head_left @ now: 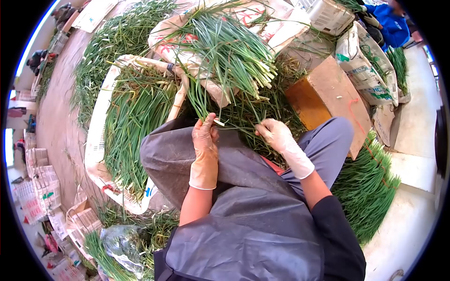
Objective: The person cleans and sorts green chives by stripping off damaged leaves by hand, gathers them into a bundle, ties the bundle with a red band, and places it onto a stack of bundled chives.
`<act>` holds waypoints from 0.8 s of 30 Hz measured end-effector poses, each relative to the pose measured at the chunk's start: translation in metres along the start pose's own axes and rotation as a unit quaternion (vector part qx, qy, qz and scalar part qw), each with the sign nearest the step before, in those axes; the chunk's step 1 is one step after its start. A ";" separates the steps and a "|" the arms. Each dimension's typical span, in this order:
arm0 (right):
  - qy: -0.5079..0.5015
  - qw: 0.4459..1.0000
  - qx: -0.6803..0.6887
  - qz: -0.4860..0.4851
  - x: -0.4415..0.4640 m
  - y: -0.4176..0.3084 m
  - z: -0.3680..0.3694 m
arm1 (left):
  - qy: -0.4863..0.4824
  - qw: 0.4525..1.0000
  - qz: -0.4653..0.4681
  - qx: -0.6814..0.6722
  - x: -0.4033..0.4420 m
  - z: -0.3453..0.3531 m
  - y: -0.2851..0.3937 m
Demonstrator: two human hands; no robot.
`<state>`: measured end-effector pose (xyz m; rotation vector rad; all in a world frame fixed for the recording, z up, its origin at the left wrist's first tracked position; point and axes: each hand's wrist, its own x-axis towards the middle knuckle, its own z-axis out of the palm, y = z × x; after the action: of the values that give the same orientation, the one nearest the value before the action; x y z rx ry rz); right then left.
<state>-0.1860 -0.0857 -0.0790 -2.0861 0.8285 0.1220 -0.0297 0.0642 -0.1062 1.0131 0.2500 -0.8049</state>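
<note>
Both hands wear thin, pale, dirt-stained gloves. My left hand [205, 136] is closed round a few garlic chives [198, 100], their green leaves pointing up and a white stem end sticking out beside the fingers. To its right, apart from it, my right hand [276, 134] is pinched closed at what looks like a thin green leaf. Just beyond both hands, a large loose bunch of chives [229, 51] lies on a white woven sack [164, 35], pale ends toward the right. Loose leaves and scraps [239, 112] lie beneath, between my knees.
A white plastic basket [96, 136] filled with chives stands left. A wooden box [335, 89] is at right, with a tied chive bundle [365, 187] below it. Chives cover the floor at upper left [108, 51]. A person in blue [393, 25] sits at upper right by white baskets [370, 65].
</note>
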 end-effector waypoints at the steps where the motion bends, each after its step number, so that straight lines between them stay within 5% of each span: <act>1: -0.063 0.992 -0.084 0.065 0.001 -0.002 -0.005 | -0.017 1.000 -0.001 -0.008 -0.005 0.004 0.005; 2: -0.060 0.993 -0.083 0.066 -0.001 -0.006 0.001 | -0.020 1.000 -0.002 -0.007 -0.007 0.005 0.003; 3: -0.085 0.980 0.163 0.079 0.000 -0.015 0.011 | -0.059 0.997 -0.052 0.013 -0.008 0.008 -0.002; 4: -0.106 0.907 0.398 0.087 0.000 -0.026 0.018 | -0.095 0.990 -0.102 0.031 -0.009 0.009 -0.008; 5: -0.160 0.908 0.384 0.054 0.012 -0.024 0.026 | -0.112 0.986 -0.119 0.027 -0.011 0.010 -0.017; 6: -0.072 0.882 0.466 0.013 0.019 -0.030 0.044 | -0.139 0.982 -0.126 -0.003 -0.008 0.003 -0.026; 8: 0.073 0.928 0.364 -0.024 0.021 -0.033 0.050 | -0.057 0.995 -0.063 0.058 -0.004 0.002 -0.019; 10: -0.009 0.911 0.412 0.014 0.015 -0.017 0.036 | 0.030 0.999 0.035 0.019 -0.003 -0.006 0.002; 12: -0.120 0.988 0.052 0.079 0.012 0.003 0.016 | 0.031 0.986 0.149 -0.066 -0.010 -0.006 0.031; 14: -0.086 0.918 -0.386 -0.012 0.010 0.014 0.017 | -0.055 0.963 0.238 -0.114 -0.025 0.003 0.056; 16: 0.111 0.970 -0.190 -0.103 0.025 -0.018 0.017 | -0.198 0.940 0.198 -0.195 -0.016 -0.004 0.062; 17: 0.067 0.987 -0.148 -0.002 0.041 -0.052 0.013 | -0.194 0.941 0.196 -0.197 -0.017 0.000 0.058; 19: 0.119 0.962 -0.242 0.039 0.078 -0.083 0.026 | 0.051 0.974 0.045 -0.216 -0.017 0.019 0.053; 20: 0.124 0.950 -0.282 0.056 0.112 -0.067 0.044 | 0.077 0.971 -0.015 -0.224 -0.011 0.017 0.048; 22: 0.151 0.928 -0.335 -0.054 0.144 -0.027 0.062 | -0.021 0.965 -0.025 -0.258 0.003 -0.010 0.039; 23: 0.092 0.994 -0.046 -0.038 0.128 -0.041 0.047 | -0.024 0.964 -0.022 -0.262 0.006 -0.012 0.042; 24: 0.016 0.970 0.244 -0.018 0.099 -0.063 0.028 | -0.046 0.971 -0.012 -0.234 0.008 -0.013 0.041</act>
<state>-0.0662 -0.0902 -0.0896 -1.6395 0.7507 -0.1256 0.0067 0.0828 -0.0908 0.5285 0.3538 -0.7643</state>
